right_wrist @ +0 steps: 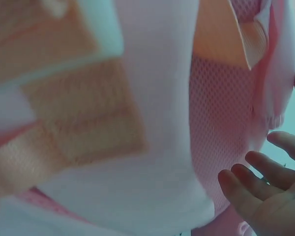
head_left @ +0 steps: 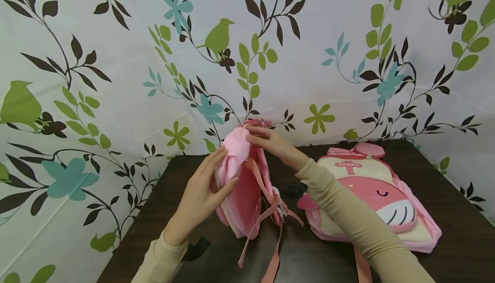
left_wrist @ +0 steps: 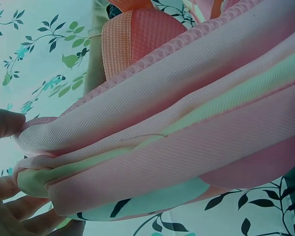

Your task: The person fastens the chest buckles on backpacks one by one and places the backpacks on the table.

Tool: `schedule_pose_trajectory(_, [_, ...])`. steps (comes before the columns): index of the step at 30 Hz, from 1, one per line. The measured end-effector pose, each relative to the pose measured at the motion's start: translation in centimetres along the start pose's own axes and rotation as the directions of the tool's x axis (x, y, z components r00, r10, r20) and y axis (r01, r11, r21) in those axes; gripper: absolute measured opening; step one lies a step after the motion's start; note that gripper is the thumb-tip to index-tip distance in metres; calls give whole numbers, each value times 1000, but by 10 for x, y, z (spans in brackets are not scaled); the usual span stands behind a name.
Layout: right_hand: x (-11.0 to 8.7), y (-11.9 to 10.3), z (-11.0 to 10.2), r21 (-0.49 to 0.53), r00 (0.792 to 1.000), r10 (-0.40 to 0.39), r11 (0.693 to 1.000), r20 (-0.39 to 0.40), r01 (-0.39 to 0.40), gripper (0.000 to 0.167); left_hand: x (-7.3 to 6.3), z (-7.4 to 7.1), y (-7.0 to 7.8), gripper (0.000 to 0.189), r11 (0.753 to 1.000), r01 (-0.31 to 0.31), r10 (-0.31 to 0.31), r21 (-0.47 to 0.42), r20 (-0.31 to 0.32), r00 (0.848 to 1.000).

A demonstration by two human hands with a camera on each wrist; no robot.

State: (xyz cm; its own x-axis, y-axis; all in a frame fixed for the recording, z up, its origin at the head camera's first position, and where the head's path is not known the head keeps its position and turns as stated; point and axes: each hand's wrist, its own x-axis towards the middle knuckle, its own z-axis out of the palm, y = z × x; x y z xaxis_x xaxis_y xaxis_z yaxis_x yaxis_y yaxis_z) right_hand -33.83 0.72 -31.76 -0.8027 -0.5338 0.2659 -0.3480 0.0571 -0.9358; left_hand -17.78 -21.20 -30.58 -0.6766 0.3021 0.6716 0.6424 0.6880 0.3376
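Note:
A small pink backpack stands on edge on the dark table, its straps hanging toward me. My left hand holds its left side, thumb on the near face and fingers around the far one. The left wrist view shows thumb and fingers of that hand on either side of the folded pink fabric. At the bag's top, my right hand touches the bunched cloth with its fingertips. In the right wrist view, fingers of this hand are loosely extended beside the pink mesh.
On the right of the dark table lies a second pink and cream backpack with a whale face, partly behind my right forearm. A black piece lies near my left wrist. A patterned cloth hangs behind the table.

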Motion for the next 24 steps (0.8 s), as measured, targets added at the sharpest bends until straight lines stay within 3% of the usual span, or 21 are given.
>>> schedule_pose_trajectory(6, [0, 13, -6, 48, 999, 33, 998, -21, -32, 53, -1, -1, -1, 73, 1000, 12, -12, 15, -7, 1000])
schedule_pose_trajectory(11, [-1, 27, -9, -9, 994, 96, 995, -59, -96, 59, -4, -2, -1, 74, 999, 16, -15, 28, -15, 1000])
schedule_pose_trajectory(20, [-1, 54, -4, -18, 995, 99, 995, -10, -99, 59, -9, -1, -1, 72, 999, 18, -17, 37, -42, 999])
schedule_pose_trajectory(24, [-1, 60, 0, -12, 991, 137, 991, -6, -137, 58, -11, -2, -2, 71, 999, 28, -26, 43, -52, 998])
